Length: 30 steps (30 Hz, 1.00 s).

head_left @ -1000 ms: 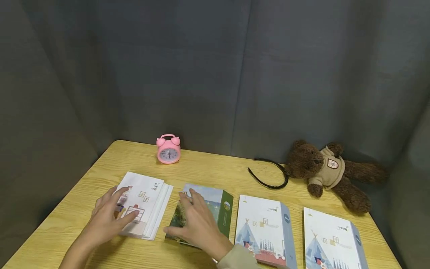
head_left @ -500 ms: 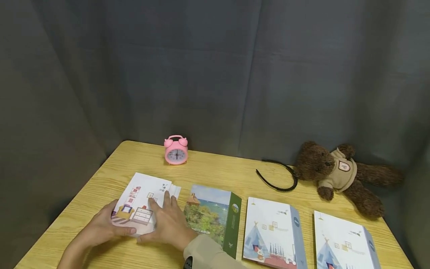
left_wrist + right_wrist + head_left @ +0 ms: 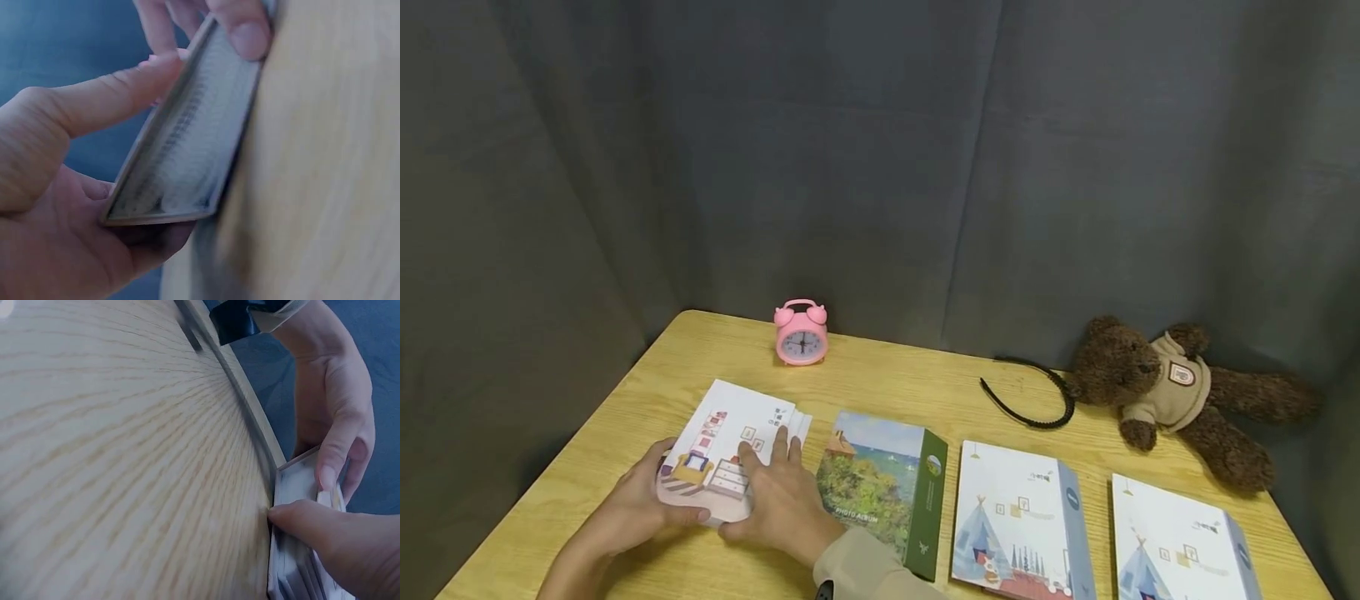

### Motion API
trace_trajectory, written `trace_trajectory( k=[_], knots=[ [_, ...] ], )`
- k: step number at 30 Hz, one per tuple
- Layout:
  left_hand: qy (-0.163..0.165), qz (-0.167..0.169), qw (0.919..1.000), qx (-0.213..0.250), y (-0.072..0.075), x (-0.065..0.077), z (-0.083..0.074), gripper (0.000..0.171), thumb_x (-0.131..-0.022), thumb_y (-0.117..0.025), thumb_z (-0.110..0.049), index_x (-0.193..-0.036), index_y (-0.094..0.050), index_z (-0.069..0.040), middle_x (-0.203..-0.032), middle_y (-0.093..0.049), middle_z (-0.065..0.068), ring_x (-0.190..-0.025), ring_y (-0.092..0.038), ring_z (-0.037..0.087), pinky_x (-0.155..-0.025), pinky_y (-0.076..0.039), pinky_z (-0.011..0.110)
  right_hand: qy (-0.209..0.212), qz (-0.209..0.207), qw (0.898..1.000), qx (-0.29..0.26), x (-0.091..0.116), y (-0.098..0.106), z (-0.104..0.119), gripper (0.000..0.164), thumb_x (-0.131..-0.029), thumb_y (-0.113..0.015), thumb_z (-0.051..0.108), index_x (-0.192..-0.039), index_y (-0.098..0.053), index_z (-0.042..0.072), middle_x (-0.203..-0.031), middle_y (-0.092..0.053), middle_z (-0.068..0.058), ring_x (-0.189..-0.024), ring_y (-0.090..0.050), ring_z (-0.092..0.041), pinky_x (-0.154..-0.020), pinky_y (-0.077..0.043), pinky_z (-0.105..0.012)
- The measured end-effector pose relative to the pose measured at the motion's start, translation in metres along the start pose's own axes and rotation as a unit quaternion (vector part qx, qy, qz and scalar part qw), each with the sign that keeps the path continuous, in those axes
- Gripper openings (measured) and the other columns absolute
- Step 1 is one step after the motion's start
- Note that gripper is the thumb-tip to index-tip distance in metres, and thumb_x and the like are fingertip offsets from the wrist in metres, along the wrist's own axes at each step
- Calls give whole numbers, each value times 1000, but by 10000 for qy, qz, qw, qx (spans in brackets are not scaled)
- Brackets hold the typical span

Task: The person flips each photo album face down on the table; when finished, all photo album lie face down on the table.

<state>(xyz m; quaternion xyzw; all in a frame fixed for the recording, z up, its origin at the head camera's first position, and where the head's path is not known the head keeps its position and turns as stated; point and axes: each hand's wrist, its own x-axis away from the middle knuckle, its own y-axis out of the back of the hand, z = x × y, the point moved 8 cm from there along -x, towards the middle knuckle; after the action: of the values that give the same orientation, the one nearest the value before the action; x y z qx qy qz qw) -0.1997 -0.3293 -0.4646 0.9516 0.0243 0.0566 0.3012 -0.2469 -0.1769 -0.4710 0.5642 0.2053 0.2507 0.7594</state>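
A white photo album (image 3: 730, 446) with a drawing of an armchair and drawers lies at the left of the table in the head view. White layers stick out along its right side. My left hand (image 3: 638, 504) grips its left side, thumb at the near corner; the left wrist view shows the album's end (image 3: 187, 131) between thumb and fingers. My right hand (image 3: 786, 504) holds its right part, fingers over the cover and thumb on the near end, as the right wrist view shows. Right beside it lies a green photo album (image 3: 880, 475) with a seaside picture.
Two white albums with tent drawings, one (image 3: 1018, 517) nearer and one (image 3: 1180, 533) at far right, lie on the wooden table (image 3: 895, 375). Behind are a pink alarm clock (image 3: 802, 337), a black headband (image 3: 1030, 421) and a brown teddy bear (image 3: 1165, 383).
My right hand has moved left from the green album onto the white album. My left hand has closed around its left side. The protruding layers have been pushed further in.
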Motion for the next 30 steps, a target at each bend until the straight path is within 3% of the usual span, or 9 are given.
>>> trace_trajectory(
  k=[3,7,10,16,22,25,30],
  knots=[
    [3,-159,9997,-192,5,4,-6,115,-63,-95,-23,-148,-24,10,-137,-47,31,-119,-50,38,-97,-38,52,105,-61,9998,-160,1,1,0,104,-66,-83,64,-153,-40,28,-152,-31,-32,-134,-40,-47,-83,-56,-43],
    [-398,-418,9982,-140,12,9,-21,108,-65,-94,-17,-147,-28,7,-133,-48,31,-103,-58,31,-83,-48,34,245,-113,9981,-561,2,4,1,107,-68,-82,63,-157,-32,30,-152,-28,-34,-135,-38,-47,-87,-54,-45],
    [-714,-568,9958,109,16,13,-33,102,-67,-93,-12,-148,-32,1,-133,-48,26,-95,-59,27,-70,-52,27,351,-206,9949,-927,2,7,1,109,-71,-81,62,-159,-26,29,-152,-26,-35,-137,-37,-44,-94,-50,-45],
    [-1113,-995,9886,-200,22,20,-58,99,-66,-93,-9,-150,-38,-6,-131,-51,16,-94,-56,23,-69,-53,26,315,-220,9829,-1799,3,8,1,116,-74,-80,61,-161,-10,32,-156,-20,-34,-141,-31,-43,-104,-43,-47],
    [-1945,-1583,9635,-940,18,29,-90,100,-56,-95,0,-145,-50,-9,-124,-54,14,-98,-56,24,-70,-51,26,-58,-39,9582,-2860,3,3,0,124,-72,-81,61,-157,8,43,-160,-7,-31,-138,-32,-47,-101,-44,-50],
    [-2060,-1673,9568,-1186,14,30,-99,99,-55,-95,1,-144,-52,-9,-126,-53,15,-101,-56,28,-74,-51,31,-99,-107,9510,-3090,3,3,-1,128,-71,-83,60,-156,12,43,-160,-7,-30,-136,-37,-46,-100,-45,-46],
    [-2034,-1691,9530,-1480,9,30,-104,96,-56,-96,-3,-142,-54,-6,-128,-51,13,-107,-53,32,-78,-48,45,-30,-216,9402,-3400,3,3,-1,129,-73,-85,53,-156,13,41,-162,-8,-24,-132,-43,-38,-97,-47,-40]
  ],
)
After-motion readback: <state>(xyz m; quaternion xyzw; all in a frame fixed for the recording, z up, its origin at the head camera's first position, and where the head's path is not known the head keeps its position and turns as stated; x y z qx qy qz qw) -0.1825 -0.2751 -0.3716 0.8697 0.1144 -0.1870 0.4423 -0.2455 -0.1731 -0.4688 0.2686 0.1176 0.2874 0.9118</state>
